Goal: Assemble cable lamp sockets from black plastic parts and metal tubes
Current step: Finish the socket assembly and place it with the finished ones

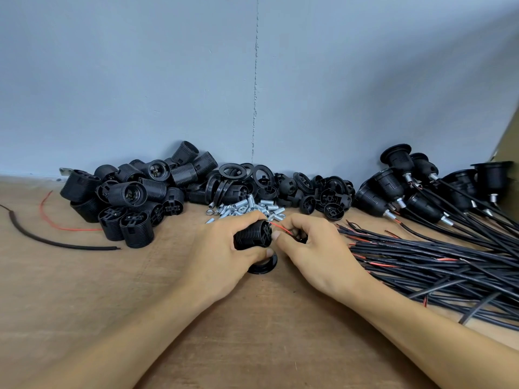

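I take this for an assembly workshop: heaps of black ribbed plastic socket shells, short silver metal tubes and black cables on a brown wooden bench

Brown wooden tabletop, grain showing. Grey-blue wall behind it, with a rough vertical seam running down near centre. Small metal bracket at the wall's foot, left. Brown board at the right edge.

A brown wooden tabletop meets a grey-blue wall.
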Available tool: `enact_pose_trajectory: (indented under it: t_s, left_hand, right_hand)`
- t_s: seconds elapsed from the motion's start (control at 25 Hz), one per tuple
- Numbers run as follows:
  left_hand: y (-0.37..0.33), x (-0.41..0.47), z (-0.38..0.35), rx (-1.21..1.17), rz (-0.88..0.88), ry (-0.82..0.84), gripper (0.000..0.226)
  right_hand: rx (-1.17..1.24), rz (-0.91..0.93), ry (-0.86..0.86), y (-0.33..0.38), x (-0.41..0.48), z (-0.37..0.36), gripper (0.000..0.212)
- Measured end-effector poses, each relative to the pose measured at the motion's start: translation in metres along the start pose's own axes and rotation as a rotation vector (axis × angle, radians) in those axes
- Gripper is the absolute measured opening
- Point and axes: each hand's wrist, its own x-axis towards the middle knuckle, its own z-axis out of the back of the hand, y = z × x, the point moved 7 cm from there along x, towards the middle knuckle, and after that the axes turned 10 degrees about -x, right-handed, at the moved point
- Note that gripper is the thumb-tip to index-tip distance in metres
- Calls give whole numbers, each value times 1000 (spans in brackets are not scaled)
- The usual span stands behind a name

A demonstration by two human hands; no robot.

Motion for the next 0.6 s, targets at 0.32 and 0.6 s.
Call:
enact_pose_trajectory:
  t_s: [0.32, 0.6]
  left_hand:
    - [0, 0, -1, -16, 6, 9, 22]
    - [1, 1, -2, -13, -17, 8, 22]
  right_hand:
    - [-14, -9, 6, 1, -1, 0, 28]
    - [-13, -17, -4, 2, -1, 0, 27]
